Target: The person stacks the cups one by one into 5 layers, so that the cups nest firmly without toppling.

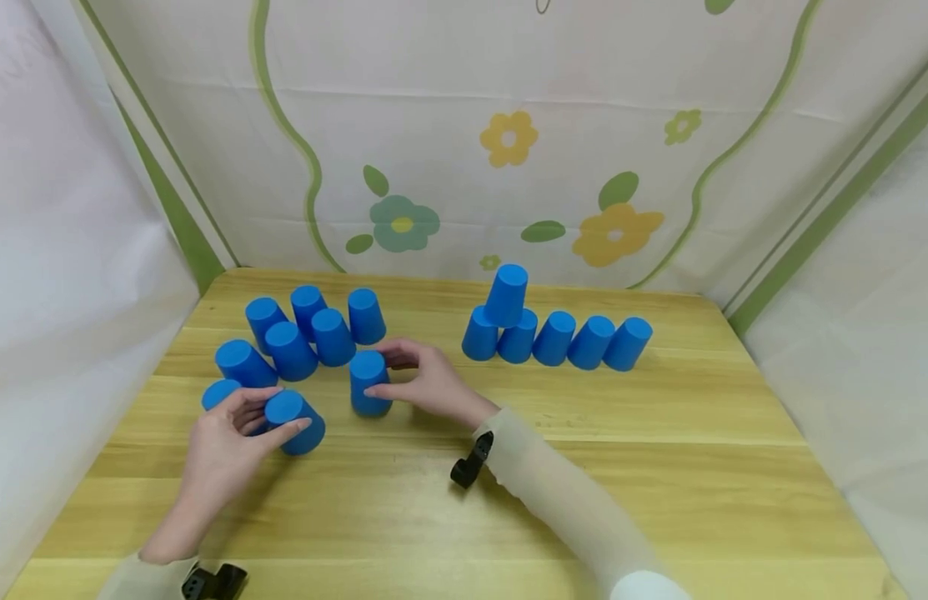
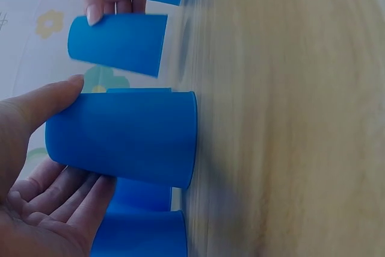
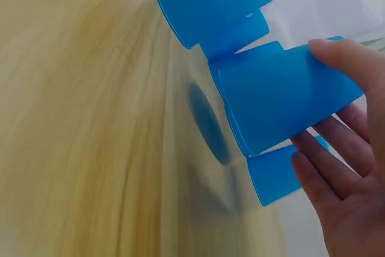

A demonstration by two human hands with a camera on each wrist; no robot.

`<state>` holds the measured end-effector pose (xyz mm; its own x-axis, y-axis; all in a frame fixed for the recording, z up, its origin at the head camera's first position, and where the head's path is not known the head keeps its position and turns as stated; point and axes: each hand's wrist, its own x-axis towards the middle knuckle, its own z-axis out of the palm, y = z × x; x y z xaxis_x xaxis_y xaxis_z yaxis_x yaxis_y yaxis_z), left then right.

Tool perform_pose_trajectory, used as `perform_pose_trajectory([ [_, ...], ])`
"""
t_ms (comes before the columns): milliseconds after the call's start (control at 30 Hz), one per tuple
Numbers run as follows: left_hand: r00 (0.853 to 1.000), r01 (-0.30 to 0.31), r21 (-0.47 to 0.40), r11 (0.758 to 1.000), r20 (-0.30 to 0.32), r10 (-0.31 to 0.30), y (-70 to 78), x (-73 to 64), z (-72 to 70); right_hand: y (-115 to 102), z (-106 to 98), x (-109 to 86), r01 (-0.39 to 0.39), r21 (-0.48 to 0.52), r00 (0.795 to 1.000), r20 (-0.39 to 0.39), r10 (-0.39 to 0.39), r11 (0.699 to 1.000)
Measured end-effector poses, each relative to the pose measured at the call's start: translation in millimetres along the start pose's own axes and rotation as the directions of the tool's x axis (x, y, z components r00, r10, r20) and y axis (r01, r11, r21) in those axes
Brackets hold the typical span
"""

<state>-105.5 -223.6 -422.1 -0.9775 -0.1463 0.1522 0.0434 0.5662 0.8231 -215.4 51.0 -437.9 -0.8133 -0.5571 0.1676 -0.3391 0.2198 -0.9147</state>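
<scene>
My left hand grips an upside-down blue plastic cup at the left front of the table, thumb on one side and fingers on the other. Another blue cup, also mouth down, is in my right hand, a little farther back. In the right wrist view this cup hangs above the wood, a dark shadow under it. The left wrist view puts the rim of the left hand's cup close over the table. Part of a cup behind my left hand is hidden by the fingers.
Several upside-down blue cups stand grouped at the back left of the wooden table. At the back right runs a row of cups, with one cup stacked across its two leftmost. A flowered curtain hangs behind.
</scene>
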Motion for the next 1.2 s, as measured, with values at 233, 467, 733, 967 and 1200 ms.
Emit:
perform_pose_trajectory([
  [233, 1.0, -0.003, -0.004, 1.0, -0.002, 0.003, -0.6, -0.4, 0.2, 4, -23, -18.6, 0.024, -0.043, 0.999, -0.029, -0.025, 0.999],
  [467, 1.0, -0.007, -0.004, 1.0, -0.002, 0.007, -1.9, -0.8, 0.5, 10, -46, -36.6, 0.07, -0.031, 0.995, -0.072, -0.073, 0.997],
  [733, 1.0, 0.001, -0.001, 1.0, 0.001, -0.001, -1.6, -0.3, 0.1, 14, -75, -59.0, 0.07, -0.034, 0.985, -0.158, -0.074, 0.997],
  [967, 1.0, -0.006, -0.006, 1.0, -0.002, 0.006, -2.2, -0.7, 0.0, 9, -98, -80.7, 0.022, -0.066, 0.973, -0.229, -0.037, 0.998],
  [1200, 1.0, -0.005, -0.003, 1.0, -0.005, 0.005, -1.7, -0.9, -0.1, 21, -122, -107.3, -0.003, -0.071, 0.956, -0.293, -0.017, 0.997],
])
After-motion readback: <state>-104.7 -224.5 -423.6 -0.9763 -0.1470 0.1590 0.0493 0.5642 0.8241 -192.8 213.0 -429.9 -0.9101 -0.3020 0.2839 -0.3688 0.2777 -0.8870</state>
